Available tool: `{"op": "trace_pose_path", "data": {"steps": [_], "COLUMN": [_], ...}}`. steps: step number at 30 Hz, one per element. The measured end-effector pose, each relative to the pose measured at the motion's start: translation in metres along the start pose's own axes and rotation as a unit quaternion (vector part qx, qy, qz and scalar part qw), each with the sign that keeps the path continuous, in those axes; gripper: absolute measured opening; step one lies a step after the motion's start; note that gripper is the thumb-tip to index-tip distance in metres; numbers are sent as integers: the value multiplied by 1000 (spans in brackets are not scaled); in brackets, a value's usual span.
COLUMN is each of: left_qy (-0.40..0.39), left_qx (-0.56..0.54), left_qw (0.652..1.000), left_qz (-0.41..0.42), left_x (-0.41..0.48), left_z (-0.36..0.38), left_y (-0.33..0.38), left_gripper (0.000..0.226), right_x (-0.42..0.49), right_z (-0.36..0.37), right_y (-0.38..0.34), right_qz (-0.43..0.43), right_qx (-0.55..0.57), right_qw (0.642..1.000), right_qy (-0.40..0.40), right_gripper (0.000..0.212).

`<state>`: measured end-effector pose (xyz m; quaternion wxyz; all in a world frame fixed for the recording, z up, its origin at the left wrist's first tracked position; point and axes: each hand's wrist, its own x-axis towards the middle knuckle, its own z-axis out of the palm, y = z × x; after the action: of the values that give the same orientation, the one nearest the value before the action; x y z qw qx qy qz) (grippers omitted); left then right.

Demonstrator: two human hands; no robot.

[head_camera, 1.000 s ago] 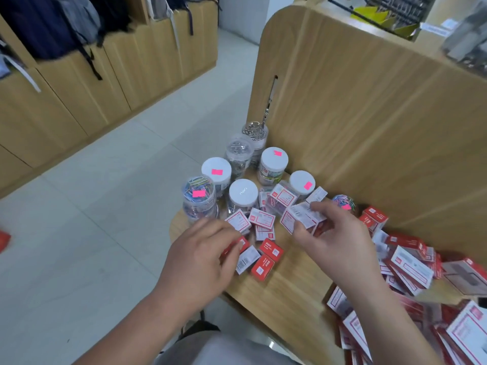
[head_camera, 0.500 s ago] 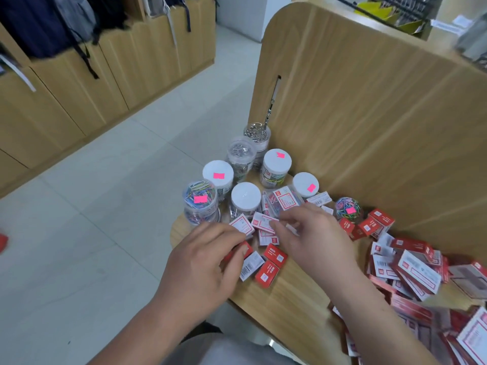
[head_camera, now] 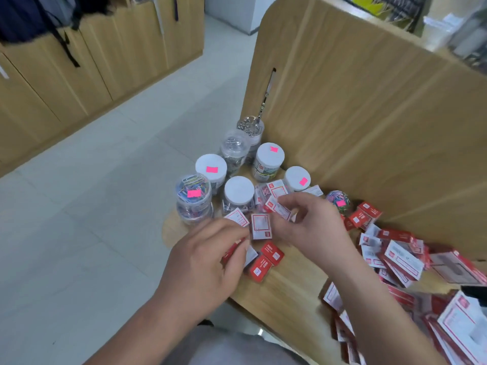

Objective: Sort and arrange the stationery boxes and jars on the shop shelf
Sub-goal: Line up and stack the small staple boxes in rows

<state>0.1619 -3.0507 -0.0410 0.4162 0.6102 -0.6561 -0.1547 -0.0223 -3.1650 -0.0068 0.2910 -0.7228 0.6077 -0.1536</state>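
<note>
Since a moment ago, our right hand (head_camera: 313, 227) has gone from lying over the small boxes to pinching one white box (head_camera: 278, 209) up between thumb and fingertips, likely so we can read its label and match it. Our left hand (head_camera: 208, 262), just beside it, curls round red boxes (head_camera: 232, 251), probably gathering like with like. Beyond both hands the jars (head_camera: 238, 189) stand grouped at the shelf (head_camera: 290, 293) end. Right of our right hand an unsorted heap (head_camera: 403, 262) lies against the wooden panel (head_camera: 369, 127).
</note>
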Motion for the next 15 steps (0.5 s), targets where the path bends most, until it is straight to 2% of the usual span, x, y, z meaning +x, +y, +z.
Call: {"op": "trace_pose_path", "data": {"steps": [3,5,8,12,15], "left_qy": [-41,-80,-167,-270,-289], "left_qx": [-28,-63,-94,-83,-46], "left_qw": [998,994,981,959,955], "left_qz": [27,40,32,38,51], "left_x": [-3,-10,-22,-36,-37], "left_z": [15,33,66,106,127], "left_y": [16,29,42,52,72], "left_gripper": [10,10,17,29,48], "right_x": [-31,-61,-113,-172,-205], "right_z": [-33,-52,-63,-68,-68], "right_y": [14,35,72,115,135], "right_qz": [-4,24,74,139,191], "right_qx": [11,-14,-45,-45,-43], "right_qw": [1000,999,995,983,969], "right_qy": [21,35,56,108,148], "right_gripper": [31,18,21,19,13]}}
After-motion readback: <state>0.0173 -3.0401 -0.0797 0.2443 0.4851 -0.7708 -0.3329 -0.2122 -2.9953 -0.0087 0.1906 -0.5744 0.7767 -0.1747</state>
